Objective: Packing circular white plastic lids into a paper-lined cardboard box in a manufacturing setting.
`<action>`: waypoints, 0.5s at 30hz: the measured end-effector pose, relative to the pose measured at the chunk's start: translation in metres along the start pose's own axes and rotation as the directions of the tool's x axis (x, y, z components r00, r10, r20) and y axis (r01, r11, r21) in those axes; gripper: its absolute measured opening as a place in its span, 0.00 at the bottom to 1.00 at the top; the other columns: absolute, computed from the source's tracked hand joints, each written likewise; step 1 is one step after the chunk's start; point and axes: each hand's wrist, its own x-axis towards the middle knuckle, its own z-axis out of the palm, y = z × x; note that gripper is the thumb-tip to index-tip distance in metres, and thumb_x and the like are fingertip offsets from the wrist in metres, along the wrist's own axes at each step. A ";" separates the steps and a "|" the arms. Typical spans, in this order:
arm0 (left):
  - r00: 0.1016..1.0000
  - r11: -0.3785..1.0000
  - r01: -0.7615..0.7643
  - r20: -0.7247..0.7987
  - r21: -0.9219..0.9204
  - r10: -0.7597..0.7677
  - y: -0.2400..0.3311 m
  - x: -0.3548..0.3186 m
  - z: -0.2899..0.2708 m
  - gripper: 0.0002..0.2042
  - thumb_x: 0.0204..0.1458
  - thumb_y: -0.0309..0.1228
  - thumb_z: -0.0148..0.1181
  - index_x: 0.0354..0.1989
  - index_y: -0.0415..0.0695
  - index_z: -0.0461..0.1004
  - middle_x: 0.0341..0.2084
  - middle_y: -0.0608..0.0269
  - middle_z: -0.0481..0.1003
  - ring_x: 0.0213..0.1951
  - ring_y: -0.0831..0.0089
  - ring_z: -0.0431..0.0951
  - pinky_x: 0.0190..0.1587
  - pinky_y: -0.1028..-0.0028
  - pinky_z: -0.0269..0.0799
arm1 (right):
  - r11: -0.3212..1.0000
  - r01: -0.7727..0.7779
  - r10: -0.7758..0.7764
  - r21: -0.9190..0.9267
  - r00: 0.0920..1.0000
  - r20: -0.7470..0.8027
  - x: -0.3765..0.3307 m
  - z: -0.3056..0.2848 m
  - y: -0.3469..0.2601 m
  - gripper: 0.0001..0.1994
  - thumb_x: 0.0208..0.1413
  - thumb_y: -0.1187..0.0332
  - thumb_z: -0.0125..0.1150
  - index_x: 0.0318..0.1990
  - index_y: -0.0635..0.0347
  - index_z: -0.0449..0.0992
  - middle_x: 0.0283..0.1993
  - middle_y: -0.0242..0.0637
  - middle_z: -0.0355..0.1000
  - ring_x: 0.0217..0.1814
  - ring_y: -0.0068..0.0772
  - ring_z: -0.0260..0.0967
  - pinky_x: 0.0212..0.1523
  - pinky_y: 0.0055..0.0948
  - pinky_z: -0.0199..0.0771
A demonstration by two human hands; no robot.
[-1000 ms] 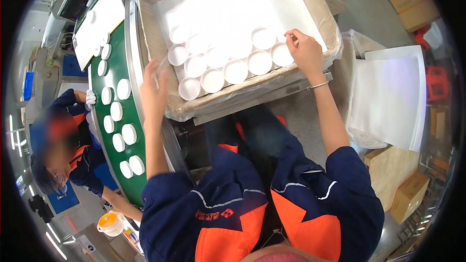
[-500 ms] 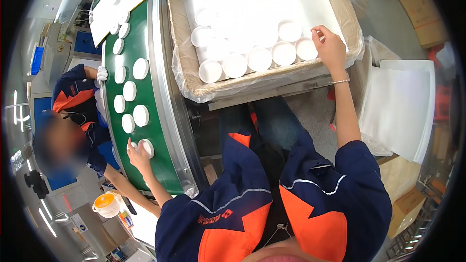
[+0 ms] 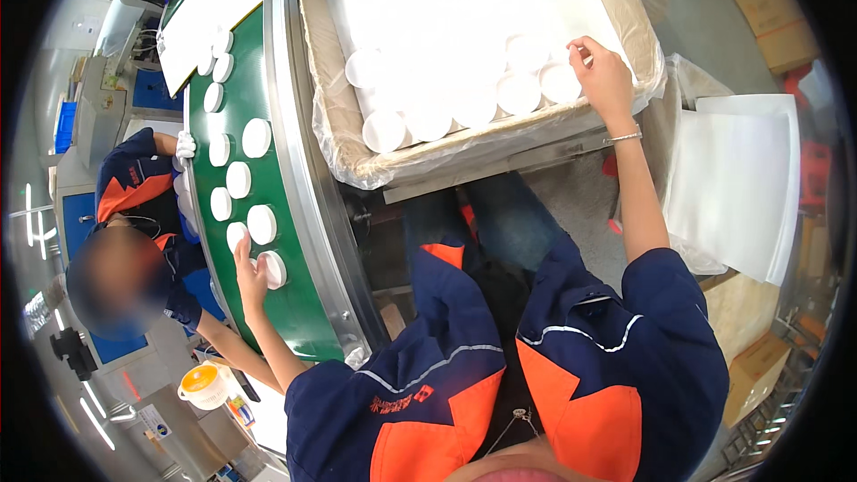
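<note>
My left hand reaches over the green conveyor belt, fingers stretched forward and thumb apart. Its fingertips meet the near edge of a round white lid, and the thumb lies beside another white lid. Whether something white sits in the palm is hard to make out. Over the near right corner of a plastic-lined carton, my right hand hangs with loosely bent fingers and a small gap at the thumb; nothing shows in it. Just below those fingers lies a white round piece, at the end of a row of similar pieces.
More white lids are spread along the belt. Its metal side rail runs between belt and carton. Across the belt a co-worker's gloved hand rests at the edge. White sheets lie to the right; an orange-topped tub stands lower left.
My left hand has shifted slightly up the belt, its fingers now drawn together against a lid. Several lids have moved a little toward me. My right hand stays nearly in place.
</note>
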 end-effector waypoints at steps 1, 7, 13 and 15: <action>0.994 0.999 -0.047 0.104 0.021 0.045 0.004 0.004 -0.001 0.36 0.46 0.16 0.53 0.65 0.53 0.53 0.57 0.54 0.60 0.56 0.57 0.65 0.47 0.67 0.67 | 1.000 0.000 0.000 -0.005 1.000 -0.005 0.001 -0.001 0.001 0.09 0.53 0.61 0.54 0.33 0.53 0.77 0.27 0.35 0.76 0.28 0.36 0.74 0.29 0.32 0.71; 0.998 0.998 -0.066 -0.020 0.016 0.066 0.026 -0.005 0.003 0.36 0.47 0.19 0.55 0.67 0.53 0.51 0.48 0.52 0.64 0.45 0.61 0.68 0.42 0.69 0.66 | 1.000 -0.010 0.010 0.005 1.000 -0.001 0.001 -0.002 0.002 0.08 0.53 0.62 0.54 0.33 0.53 0.77 0.27 0.35 0.76 0.28 0.36 0.74 0.29 0.33 0.71; 0.996 0.998 0.013 0.090 0.055 -0.018 0.045 -0.004 -0.011 0.33 0.48 0.17 0.52 0.64 0.54 0.56 0.47 0.52 0.65 0.44 0.59 0.70 0.42 0.68 0.67 | 1.000 -0.017 0.017 -0.001 1.000 -0.001 0.001 -0.001 0.002 0.09 0.53 0.62 0.53 0.33 0.53 0.77 0.27 0.35 0.76 0.28 0.37 0.74 0.30 0.33 0.71; 0.987 0.997 -0.078 0.146 0.027 0.073 0.028 -0.003 -0.013 0.25 0.49 0.16 0.50 0.57 0.51 0.63 0.45 0.53 0.65 0.45 0.58 0.70 0.42 0.67 0.67 | 1.000 -0.018 0.018 0.009 1.000 -0.002 0.002 0.001 0.000 0.09 0.53 0.62 0.53 0.33 0.53 0.77 0.27 0.35 0.76 0.28 0.37 0.74 0.30 0.33 0.71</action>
